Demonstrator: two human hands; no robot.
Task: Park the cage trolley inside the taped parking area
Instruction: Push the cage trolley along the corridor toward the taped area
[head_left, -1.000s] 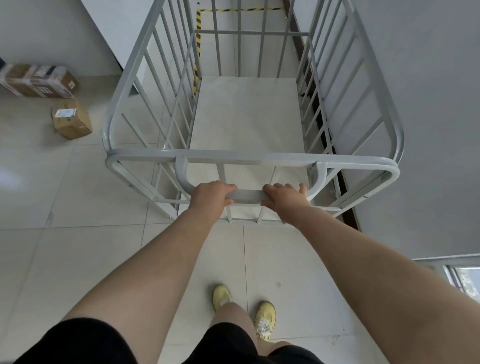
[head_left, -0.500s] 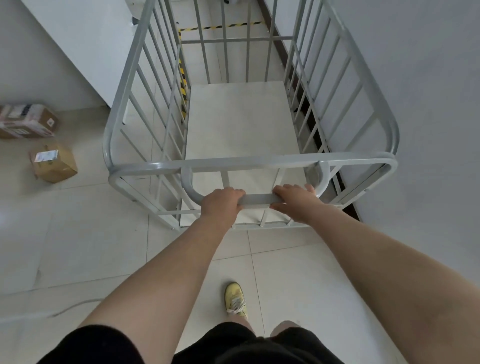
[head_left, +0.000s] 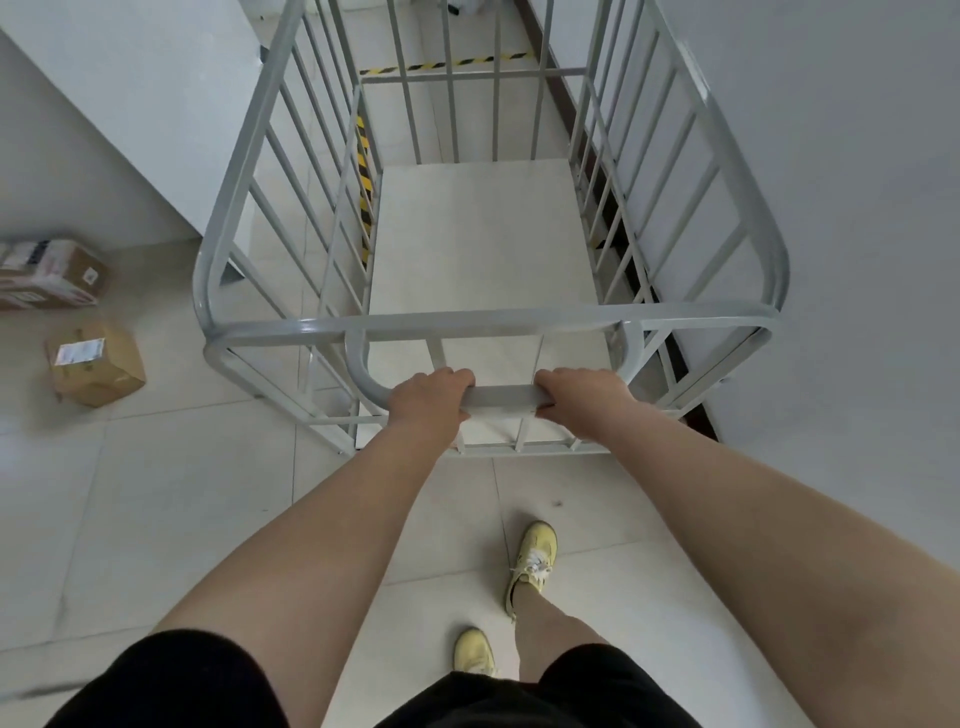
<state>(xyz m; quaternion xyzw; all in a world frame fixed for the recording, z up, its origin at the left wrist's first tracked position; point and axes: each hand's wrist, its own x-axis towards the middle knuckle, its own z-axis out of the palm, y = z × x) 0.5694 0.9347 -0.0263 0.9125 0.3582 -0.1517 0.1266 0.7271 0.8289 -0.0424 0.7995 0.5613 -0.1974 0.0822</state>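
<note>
Grey steel tubing fills the head view: we see the cage trolley (head_left: 483, 249) standing on the pale tiled floor (head_left: 156, 493), its barred sides rising around a flat, light deck. Our left hand (head_left: 431, 397) wraps the low handle bar (head_left: 501, 397) at the near end, fingers curled over the top of the tube, so that grip is closed on the bar. Our right hand (head_left: 582, 397) clasps the same bar just beside it, fingers curled over and thumb underneath; that grip is closed on the bar too. A short bare stretch of tube shows between the two hands.

The trolley sits close along the grey wall (head_left: 831, 182) on the right, with a dark skirting strip showing through the bars there. Black-and-yellow floor tape (head_left: 365, 176) runs lengthwise just beside the left edge of the deck, seen through the left bars, and a second strip (head_left: 447, 65) crosses the floor beyond the far end. The deck lies to the right of the long strip and short of the far one; we cannot tell whether the near end of the trolley is inside the marked area.

To the left, well apart from the trolley, two cardboard boxes rest on the floor: a small one (head_left: 96, 364) with a white label and a larger one (head_left: 49, 273) near the white wall. Below the arms we see yellow shoes (head_left: 532, 558) on the tiles.
</note>
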